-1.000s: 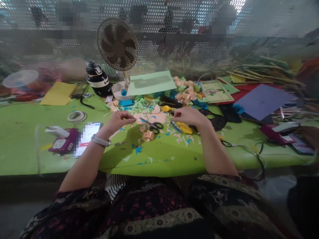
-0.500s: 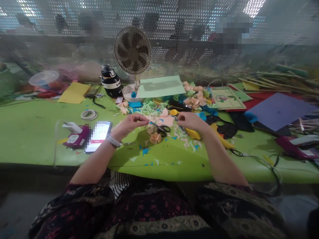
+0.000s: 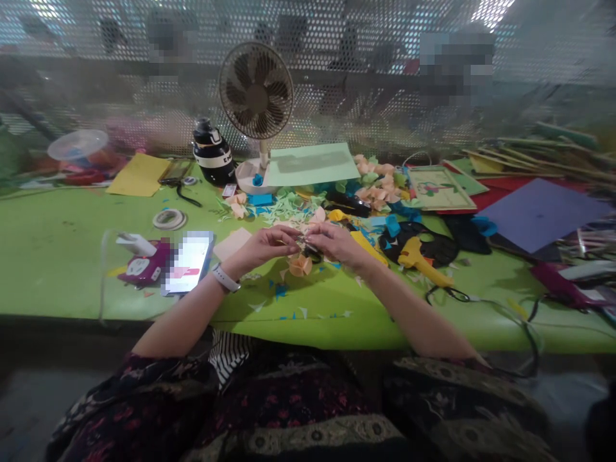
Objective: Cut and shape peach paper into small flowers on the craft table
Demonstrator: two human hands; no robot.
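My left hand (image 3: 270, 246) and my right hand (image 3: 334, 244) meet over the middle of the table, both with fingertips pinched. Whatever sits between them is too small to make out. Just beneath the fingers lie dark-handled scissors (image 3: 314, 254), mostly hidden. A peach paper flower (image 3: 300, 265) rests in front of the scissors. Beside my left hand is a flat peach paper piece (image 3: 233, 244). Yellow scissors-like or tool shapes cannot be made out near my right wrist, but a yellow glue gun (image 3: 425, 262) lies further right on a black piece.
A phone (image 3: 192, 263), a tape roll (image 3: 169, 219) and a purple device (image 3: 144, 264) lie at left. Behind stand a black bottle (image 3: 212, 154) and a fan (image 3: 256, 96). Paper scraps and a peach petal pile (image 3: 380, 186) spread behind my hands. Purple paper (image 3: 539, 215) lies right.
My right hand has moved left to meet my left hand, which shifted slightly right. The peach paper piece now shows left of my left hand. The scissors are more covered.
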